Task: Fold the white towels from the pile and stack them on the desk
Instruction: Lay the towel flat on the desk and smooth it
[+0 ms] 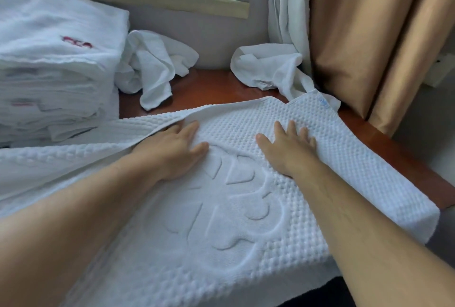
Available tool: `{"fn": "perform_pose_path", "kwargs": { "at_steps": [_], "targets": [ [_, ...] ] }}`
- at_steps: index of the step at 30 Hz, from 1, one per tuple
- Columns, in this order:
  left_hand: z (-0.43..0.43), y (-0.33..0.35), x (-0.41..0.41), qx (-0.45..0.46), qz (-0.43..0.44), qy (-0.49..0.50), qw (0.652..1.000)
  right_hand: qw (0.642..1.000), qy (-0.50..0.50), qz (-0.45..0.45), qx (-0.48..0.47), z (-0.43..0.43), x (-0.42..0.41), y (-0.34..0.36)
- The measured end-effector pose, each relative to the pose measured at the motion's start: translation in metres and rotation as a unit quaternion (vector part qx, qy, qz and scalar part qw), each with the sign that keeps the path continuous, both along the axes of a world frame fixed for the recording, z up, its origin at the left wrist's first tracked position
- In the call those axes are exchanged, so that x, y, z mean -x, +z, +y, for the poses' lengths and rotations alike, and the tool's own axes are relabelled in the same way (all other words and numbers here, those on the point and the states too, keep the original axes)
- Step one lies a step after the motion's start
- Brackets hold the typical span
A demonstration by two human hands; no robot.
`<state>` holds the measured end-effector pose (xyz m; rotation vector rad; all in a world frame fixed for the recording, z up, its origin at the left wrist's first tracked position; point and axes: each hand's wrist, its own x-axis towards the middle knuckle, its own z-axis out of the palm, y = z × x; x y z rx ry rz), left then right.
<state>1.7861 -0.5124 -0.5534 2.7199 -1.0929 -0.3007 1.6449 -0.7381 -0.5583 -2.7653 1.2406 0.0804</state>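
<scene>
Two bare hands, left hand (pixel 176 145) and right hand (pixel 286 150), press flat with fingers straight on a white waffle-textured towel (pixel 236 220) spread over the reddish wooden desk (pixel 211 90), right of the stack of folded white towels (pixel 56 60); its overhanging right edge could slide off.

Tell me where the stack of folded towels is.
The stack of folded towels sits at the far left on the desk, beside a crumpled towel under the window.

A red-brown desk (pixel 211 90) carries a towel stack (pixel 56 65), two crumpled towels (pixel 152 65) (pixel 268 68) and a spread waffle towel (pixel 221 208).
</scene>
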Motion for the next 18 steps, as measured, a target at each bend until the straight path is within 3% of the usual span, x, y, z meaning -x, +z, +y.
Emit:
{"fn": "perform_pose_path", "kwargs": {
  "at_steps": [7, 12, 15, 18],
  "targets": [
    [-0.027, 0.004, 0.021, -0.014, -0.011, 0.070, 0.997, 0.998, -0.054, 0.018, -0.019, -0.026, -0.008, 0.014],
    [-0.050, 0.014, 0.028, 0.015, -0.063, 0.096, 0.993, 0.996, -0.077, -0.044, 0.009, -0.033, -0.010, 0.005],
    [-0.055, 0.012, 0.026, 0.073, -0.105, 0.083, 0.988, 0.986, -0.127, -0.050, 0.097, -0.037, -0.008, 0.007],
    [-0.052, 0.009, 0.015, 0.202, -0.133, 0.003, 0.970, 0.978, -0.119, -0.045, 0.165, -0.033, -0.011, 0.009]
  ]
}}
